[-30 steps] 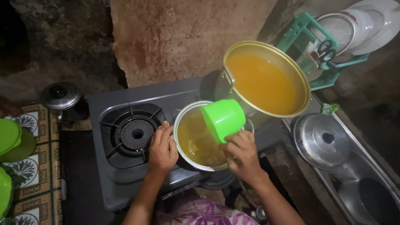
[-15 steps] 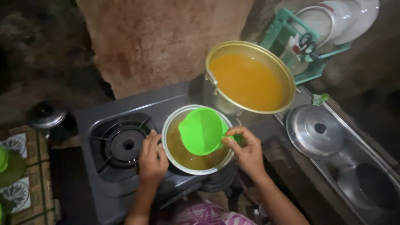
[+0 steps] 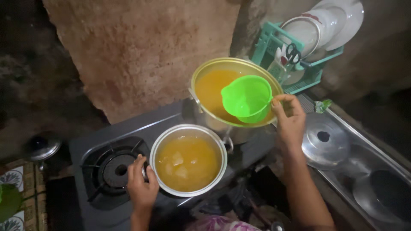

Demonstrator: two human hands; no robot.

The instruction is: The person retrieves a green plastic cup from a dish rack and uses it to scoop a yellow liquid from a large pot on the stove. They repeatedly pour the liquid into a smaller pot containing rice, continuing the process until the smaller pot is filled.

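Observation:
My right hand [image 3: 290,121] grips the handle of a bright green plastic scoop cup [image 3: 247,98], held upright over the large metal pot [image 3: 204,114] of orange broth at the back. My left hand [image 3: 141,188] rests on the left rim of a smaller metal pot [image 3: 187,129] that sits on the stove in front. The small pot holds orange broth with pale chunks floating in it. The cup's inside looks empty.
A grey two-burner gas stove [image 3: 111,171] has its left burner bare. On the right lie a metal sink with a pot lid [image 3: 324,140] and a teal dish rack [image 3: 295,57] holding white plates and scissors. A rough stone wall stands behind.
My right hand has carried the green cup from over the small pot back and right to above the large pot. The left hand stays on the small pot's rim.

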